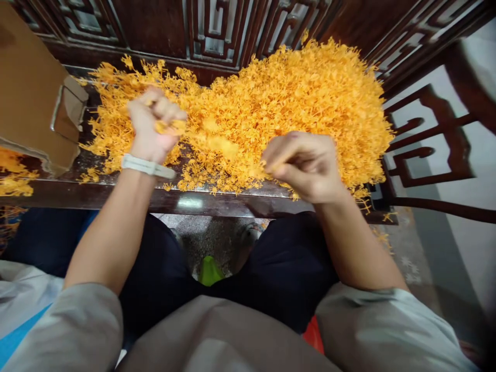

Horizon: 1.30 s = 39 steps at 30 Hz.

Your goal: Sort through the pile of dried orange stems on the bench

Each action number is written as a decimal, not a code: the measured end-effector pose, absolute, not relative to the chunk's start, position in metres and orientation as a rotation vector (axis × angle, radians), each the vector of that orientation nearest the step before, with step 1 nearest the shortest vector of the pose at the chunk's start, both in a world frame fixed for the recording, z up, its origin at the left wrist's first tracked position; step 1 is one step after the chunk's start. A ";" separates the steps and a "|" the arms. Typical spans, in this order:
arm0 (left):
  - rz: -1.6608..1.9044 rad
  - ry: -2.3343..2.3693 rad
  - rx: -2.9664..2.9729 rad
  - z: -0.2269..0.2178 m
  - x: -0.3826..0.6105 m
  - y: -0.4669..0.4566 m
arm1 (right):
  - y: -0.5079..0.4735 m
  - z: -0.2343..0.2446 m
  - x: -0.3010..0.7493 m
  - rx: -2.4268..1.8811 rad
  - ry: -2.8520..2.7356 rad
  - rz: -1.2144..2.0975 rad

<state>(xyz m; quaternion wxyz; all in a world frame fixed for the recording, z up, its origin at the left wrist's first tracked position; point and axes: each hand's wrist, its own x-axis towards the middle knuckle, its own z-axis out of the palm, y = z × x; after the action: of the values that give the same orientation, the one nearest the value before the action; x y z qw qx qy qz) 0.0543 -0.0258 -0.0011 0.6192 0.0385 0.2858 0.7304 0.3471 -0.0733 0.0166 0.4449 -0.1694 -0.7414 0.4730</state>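
Observation:
A big heap of small orange branched plastic pieces point(302, 98) covers a dark wooden bench point(217, 202) in front of me. My left hand point(153, 126), with a white band on the wrist, is raised over the heap's left part and closed in a fist on a few orange pieces. My right hand point(304, 165) rests at the heap's near edge, fingers curled together and pinching an orange piece. A blurred orange piece point(222, 144) shows between the two hands.
A brown cardboard box point(34, 93) stands at the left on the bench, with more orange pieces point(13, 178) beside it. A carved dark wooden back point(217, 31) and armrest point(430, 150) enclose the bench. My knees sit under the front edge.

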 end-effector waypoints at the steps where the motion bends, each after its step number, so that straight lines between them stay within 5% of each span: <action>1: 1.766 0.655 0.075 -0.002 0.042 -0.025 | -0.074 0.020 0.354 -0.416 -1.784 1.132; 10: 1.569 0.443 0.157 -0.001 0.038 -0.037 | -0.044 0.002 0.377 -0.852 -1.593 1.068; 19: 1.594 0.331 0.073 -0.017 0.058 -0.036 | -0.051 -0.013 0.362 -1.150 -2.109 0.413; 30: 1.320 0.548 0.264 -0.009 0.101 -0.064 | -0.065 -0.050 0.287 -0.868 -2.193 0.820; 39: 1.237 0.756 0.310 0.008 0.068 -0.038 | -0.060 -0.031 0.304 -0.773 -2.405 0.775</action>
<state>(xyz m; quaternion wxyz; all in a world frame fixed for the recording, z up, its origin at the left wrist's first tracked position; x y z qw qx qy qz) 0.0676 -0.0383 0.0076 0.7377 0.1411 0.3443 0.5634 0.3035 -0.0601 -0.0314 0.2471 -0.2834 -0.8820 0.2841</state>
